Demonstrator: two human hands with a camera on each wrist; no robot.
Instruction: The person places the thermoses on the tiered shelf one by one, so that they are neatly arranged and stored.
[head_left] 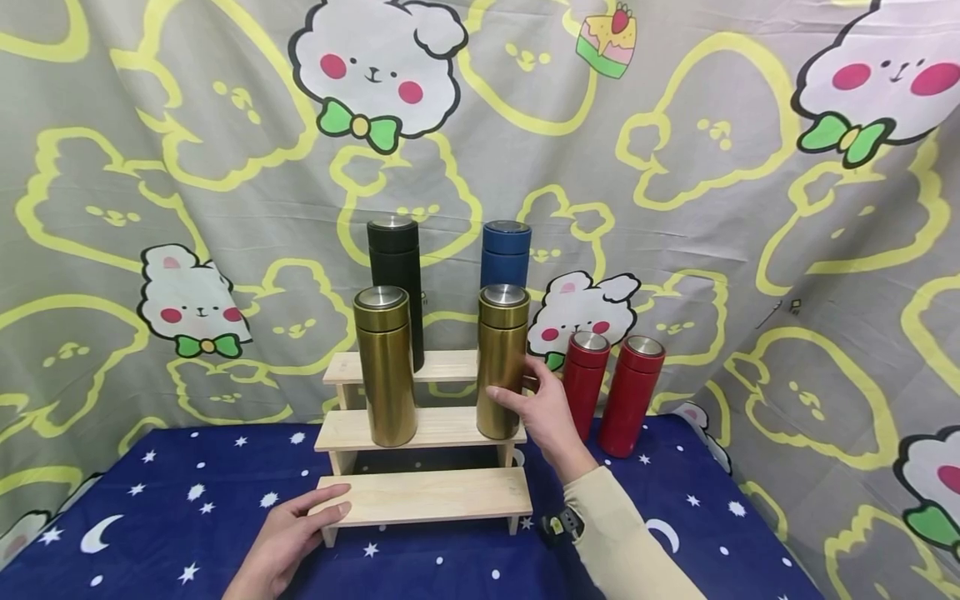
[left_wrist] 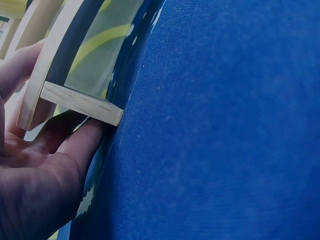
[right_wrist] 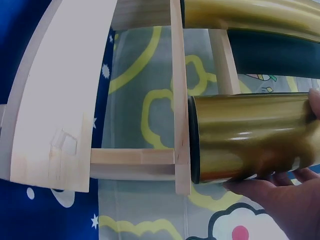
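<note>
My right hand (head_left: 542, 412) grips the lower half of a gold thermos (head_left: 502, 350), which stands upright at the right end of the middle step of a wooden stepped rack (head_left: 427, 497). In the right wrist view the base of this gold thermos (right_wrist: 250, 137) meets the step's board. A second gold thermos (head_left: 386, 375) stands at the left end of the same step. My left hand (head_left: 296, 533) holds the left end of the lowest step, fingers on top. The left wrist view shows its fingers around the wooden board and leg (left_wrist: 82, 104).
On the top step stand a black thermos (head_left: 395, 258) at left and a blue thermos (head_left: 506, 250) at right, partly hidden by the gold ones. Two red thermoses (head_left: 632, 398) stand right of the rack on the blue starry cloth (head_left: 225, 475). A patterned curtain (head_left: 247, 208) hangs behind.
</note>
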